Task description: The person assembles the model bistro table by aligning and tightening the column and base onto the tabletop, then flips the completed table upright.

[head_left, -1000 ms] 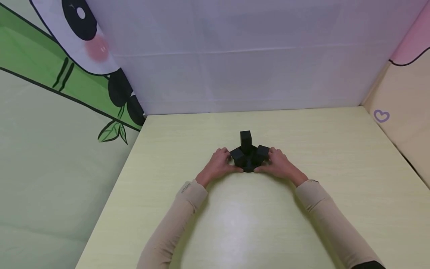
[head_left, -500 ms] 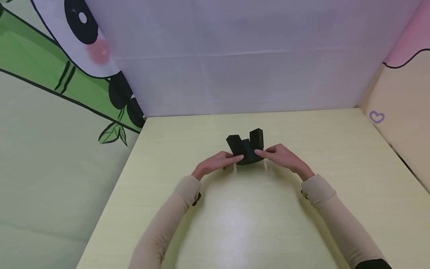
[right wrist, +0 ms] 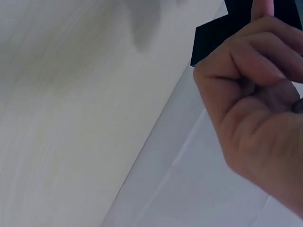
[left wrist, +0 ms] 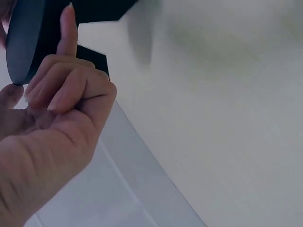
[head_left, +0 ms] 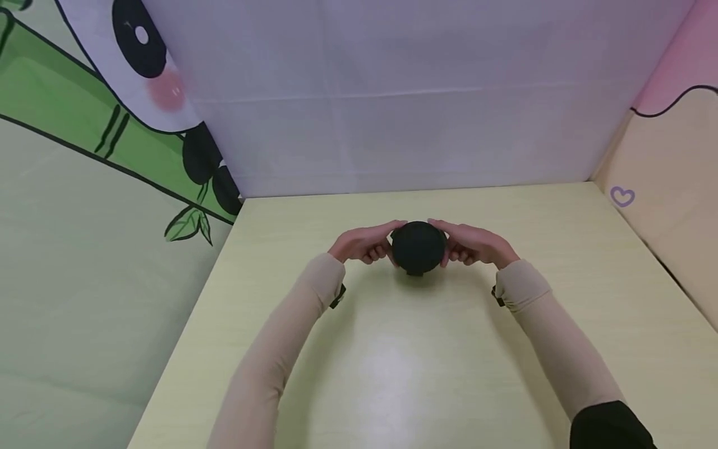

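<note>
A black round base with block-like prongs (head_left: 418, 247) is held between both hands, its flat disc side facing the head camera and the prongs turned away. My left hand (head_left: 370, 242) pinches its left edge, thumb at the upper rim and a finger lower down. On the opposite edge, my right hand (head_left: 470, 242) grips it the same way. In the left wrist view the disc (left wrist: 24, 45) stands on edge, with one finger straight along its back and the others curled. A dark prong (right wrist: 208, 40) juts out past the knuckles in the right wrist view.
Below lies a pale wood-grain table (head_left: 387, 349), with the hands' shadows on it. A lilac cloth wall (head_left: 415, 137) rises at its back edge. Printed cloth panels stand at the left (head_left: 112, 262) and right (head_left: 673, 187).
The black pronged base has come up off the table and tipped over, so its flat round side now faces the camera. Both hands rose with it, thumbs shifting to its upper rim.
</note>
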Demonstrator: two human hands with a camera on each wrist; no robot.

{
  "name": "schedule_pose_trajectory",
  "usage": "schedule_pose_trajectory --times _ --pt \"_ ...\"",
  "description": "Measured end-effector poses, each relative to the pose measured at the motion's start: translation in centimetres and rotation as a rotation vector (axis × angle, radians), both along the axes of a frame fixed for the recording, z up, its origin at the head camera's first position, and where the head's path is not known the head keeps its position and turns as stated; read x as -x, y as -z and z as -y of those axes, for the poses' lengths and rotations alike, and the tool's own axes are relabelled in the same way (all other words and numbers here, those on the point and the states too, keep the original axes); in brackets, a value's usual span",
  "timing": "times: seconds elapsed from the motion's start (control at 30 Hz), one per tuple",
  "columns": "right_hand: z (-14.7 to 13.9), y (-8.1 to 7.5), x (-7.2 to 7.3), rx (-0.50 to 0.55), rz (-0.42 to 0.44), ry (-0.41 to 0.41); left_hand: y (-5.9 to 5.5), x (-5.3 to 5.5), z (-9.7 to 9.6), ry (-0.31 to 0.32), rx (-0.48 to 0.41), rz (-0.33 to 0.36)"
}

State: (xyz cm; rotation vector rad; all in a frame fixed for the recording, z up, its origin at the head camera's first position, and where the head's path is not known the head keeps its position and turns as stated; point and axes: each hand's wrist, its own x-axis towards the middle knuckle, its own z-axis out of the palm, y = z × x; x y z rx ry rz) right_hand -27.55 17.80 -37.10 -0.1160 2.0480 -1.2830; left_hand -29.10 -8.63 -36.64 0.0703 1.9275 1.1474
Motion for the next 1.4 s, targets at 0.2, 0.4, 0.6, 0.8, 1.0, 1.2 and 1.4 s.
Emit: schedule_pose_trajectory --times 0.2,0.4,0.6,0.8,1.0,1.2,1.4 --pt "0.2 0.1 1.4 -0.034 0.101 -0.031 0.1 1.3 -0.7 -0.043 0.098 0.04" --pt "0.3 1.3 1.9 -0.044 0.154 -0.02 1.3 1.7 -1.5 -0.116 0.14 0.09" --pt "0.4 1.8 1.6 -0.019 0.145 0.0 1.5 1.8 -1.7 -0.115 0.167 0.081" --pt "0.6 1.9 1.7 -0.021 0.15 -0.008 1.7 1.8 -1.4 -0.118 0.168 0.092" --pt "0.7 1.9 1.8 -0.025 0.152 -0.011 1.7 1.8 -1.3 -0.129 0.173 0.094" --pt "-0.2 2.4 1.4 0.029 0.109 0.013 1.8 1.3 -1.0 -0.12 0.138 0.062" --pt "-2.8 3.8 0.2 0.156 -0.019 0.117 3.3 -0.5 1.0 -0.145 0.046 -0.249"
